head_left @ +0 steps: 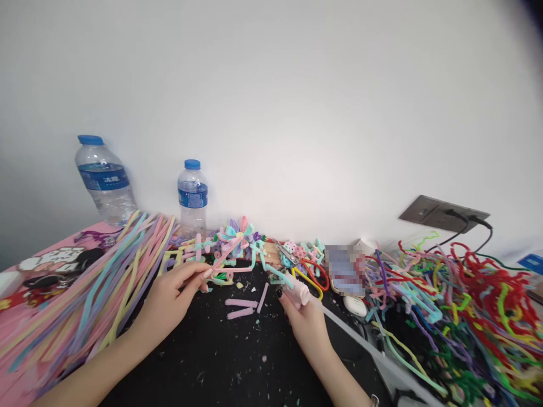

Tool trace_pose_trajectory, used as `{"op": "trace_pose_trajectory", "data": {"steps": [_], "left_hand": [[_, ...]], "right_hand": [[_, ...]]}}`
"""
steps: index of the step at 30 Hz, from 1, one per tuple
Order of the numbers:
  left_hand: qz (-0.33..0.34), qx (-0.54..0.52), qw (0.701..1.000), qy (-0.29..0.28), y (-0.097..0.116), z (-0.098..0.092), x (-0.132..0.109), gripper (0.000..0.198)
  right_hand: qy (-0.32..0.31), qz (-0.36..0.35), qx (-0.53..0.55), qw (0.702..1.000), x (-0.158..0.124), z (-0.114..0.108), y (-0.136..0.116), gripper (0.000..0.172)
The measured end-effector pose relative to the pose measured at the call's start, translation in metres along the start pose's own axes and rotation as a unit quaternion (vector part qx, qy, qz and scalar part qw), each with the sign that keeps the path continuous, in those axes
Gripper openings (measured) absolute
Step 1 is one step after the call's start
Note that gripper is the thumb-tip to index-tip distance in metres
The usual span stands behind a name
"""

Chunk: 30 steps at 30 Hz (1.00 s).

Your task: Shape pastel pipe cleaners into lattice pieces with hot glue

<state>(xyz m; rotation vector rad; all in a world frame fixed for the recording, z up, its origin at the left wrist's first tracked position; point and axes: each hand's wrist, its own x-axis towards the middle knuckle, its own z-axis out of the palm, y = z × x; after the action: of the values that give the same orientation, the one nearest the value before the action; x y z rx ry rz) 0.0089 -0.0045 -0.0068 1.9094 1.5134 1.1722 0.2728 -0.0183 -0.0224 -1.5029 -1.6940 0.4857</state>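
Note:
My left hand point(178, 291) is closed in a pinch at the end of a pink pipe cleaner point(221, 258), beside a pipe-cleaner flower point(238, 234) with pastel petals. In my right hand point(306, 325) is a pale pink tool that looks like a hot glue gun point(298, 289), a long whitish translucent stick point(360, 341) trailing from its back. Its front end is hidden behind my fingers and a light blue pipe cleaner point(275, 274). Between the hands, short lilac pipe-cleaner pieces point(241, 303) lie on the black table surface point(220, 362).
Long pastel pipe cleaners point(102, 288) spread at left; a colourful tangle point(487, 305) covers the right. Two water bottles point(193, 198) stand by the wall. Scissors with yellow and red handles point(311, 277), a phone point(345, 270) and a white earbud case point(355, 306) lie right of centre.

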Motion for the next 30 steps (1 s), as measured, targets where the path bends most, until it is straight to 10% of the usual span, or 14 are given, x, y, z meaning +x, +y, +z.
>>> {"op": "trace_pose_trajectory", "data": {"steps": [13,30], "left_hand": [[-0.063,-0.101,0.991,-0.054,0.001,0.007,-0.005,0.022],[-0.061,-0.097,0.984,-0.138,0.015,0.009,-0.006,0.024]], "right_hand": [[-0.006,-0.046,-0.372,0.927,0.007,-0.006,0.011,0.049],[-0.003,-0.032,-0.348,0.937,0.005,-0.003,0.018,0.053]]}}
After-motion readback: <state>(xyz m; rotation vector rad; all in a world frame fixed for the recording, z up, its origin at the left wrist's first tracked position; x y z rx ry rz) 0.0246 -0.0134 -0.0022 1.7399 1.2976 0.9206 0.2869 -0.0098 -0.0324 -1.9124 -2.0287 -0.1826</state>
